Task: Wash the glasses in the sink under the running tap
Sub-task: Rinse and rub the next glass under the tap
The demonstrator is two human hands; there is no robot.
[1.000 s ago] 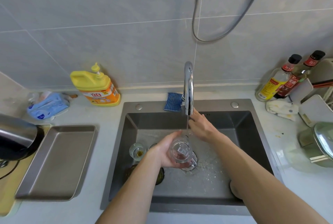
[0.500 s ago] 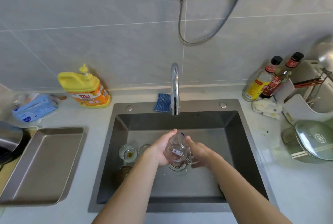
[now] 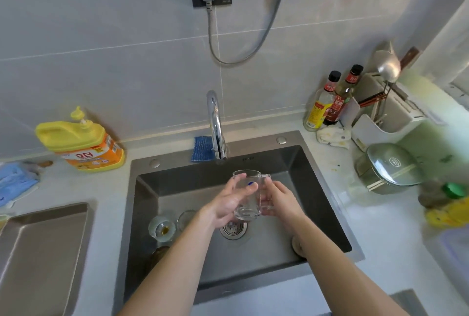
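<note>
Head view. Glass mug held in mid-air over the sink, below and just in front of the tap, directly above the drain strainer; mouth uppermost, tilted away, handle to the right. Left hand: grip wrapped round the mug body from the left, thumb across the near face by a blue sticker, fingertips up at the rim. Right hand: grip curled against the handle side, fingers partly seen through the glass; cannot tell whether they pass through the handle. Cannot tell whether water is running. On the sink floor, left of the strainer: small glass with amber residue, second glass just beside it, darker glass nearer the front wall, partly hidden by the left forearm. On the sink's back ledge, touching the tap base: blue cloth. On the surface: yellow detergent bottle at the back left, metal tray at the front left, two sauce bottles at the back right, lidded pot to the right.
</note>
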